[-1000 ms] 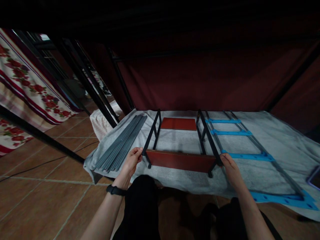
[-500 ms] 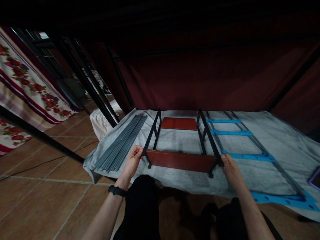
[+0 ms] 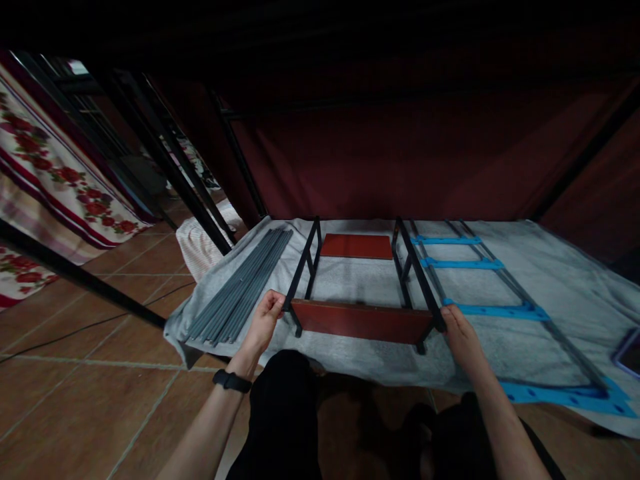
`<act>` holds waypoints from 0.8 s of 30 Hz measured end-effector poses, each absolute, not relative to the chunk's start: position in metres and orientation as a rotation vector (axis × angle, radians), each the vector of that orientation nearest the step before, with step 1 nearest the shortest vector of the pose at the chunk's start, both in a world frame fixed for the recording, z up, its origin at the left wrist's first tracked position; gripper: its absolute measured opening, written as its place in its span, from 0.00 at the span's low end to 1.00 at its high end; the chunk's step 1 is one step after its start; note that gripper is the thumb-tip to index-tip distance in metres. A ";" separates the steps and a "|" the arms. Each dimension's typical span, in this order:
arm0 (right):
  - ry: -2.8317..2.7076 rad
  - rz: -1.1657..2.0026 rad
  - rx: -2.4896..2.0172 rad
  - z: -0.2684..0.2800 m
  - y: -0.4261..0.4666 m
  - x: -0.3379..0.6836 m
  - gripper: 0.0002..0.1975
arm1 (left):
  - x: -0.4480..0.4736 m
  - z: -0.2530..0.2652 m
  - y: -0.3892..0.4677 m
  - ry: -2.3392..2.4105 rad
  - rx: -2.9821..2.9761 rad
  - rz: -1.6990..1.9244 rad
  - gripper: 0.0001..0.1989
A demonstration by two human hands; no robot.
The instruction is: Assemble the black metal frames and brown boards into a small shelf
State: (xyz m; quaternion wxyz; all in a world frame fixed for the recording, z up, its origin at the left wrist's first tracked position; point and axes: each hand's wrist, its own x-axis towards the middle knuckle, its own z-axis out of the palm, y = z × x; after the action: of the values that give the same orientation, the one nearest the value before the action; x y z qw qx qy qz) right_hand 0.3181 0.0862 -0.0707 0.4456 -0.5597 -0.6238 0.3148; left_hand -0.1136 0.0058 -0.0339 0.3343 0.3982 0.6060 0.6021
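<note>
A small rack with black metal side frames (image 3: pixel 418 270) lies on a grey cloth, with a reddish-brown front board (image 3: pixel 361 322) across its near end. A second reddish-brown board (image 3: pixel 356 246) is at its far end. My left hand (image 3: pixel 265 321) pinches the near left corner of the rack, thumb and fingers closed. At the opposite near corner, my right hand (image 3: pixel 459 332) has its fingers closed on the black metal; part of its grip is hidden. To the left of the rack lies a bundle of grey rods (image 3: pixel 243 287).
Right of the rack, grey rods with blue connector strips (image 3: pixel 500 311) form a ladder shape on the grey cloth (image 3: pixel 540 273). A phone-like object (image 3: pixel 628 353) lies at the right edge. Black bed-frame posts (image 3: pixel 83 283) stand at left, above the tiled floor (image 3: pixel 95 393).
The whole view has shifted very slightly. Both hands stay at the rack's near corners, and the rack has not visibly moved on the cloth.
</note>
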 end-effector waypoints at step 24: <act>-1.299 0.924 -1.462 -0.075 0.092 0.311 0.25 | -0.108 -0.025 0.010 1.753 1.036 1.493 0.22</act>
State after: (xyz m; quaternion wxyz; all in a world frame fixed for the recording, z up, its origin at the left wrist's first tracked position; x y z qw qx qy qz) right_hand 0.3115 0.0917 -0.0747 0.4701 -0.5967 -0.5300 0.3769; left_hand -0.1084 0.0099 -0.0246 0.3036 0.3909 0.6614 0.5634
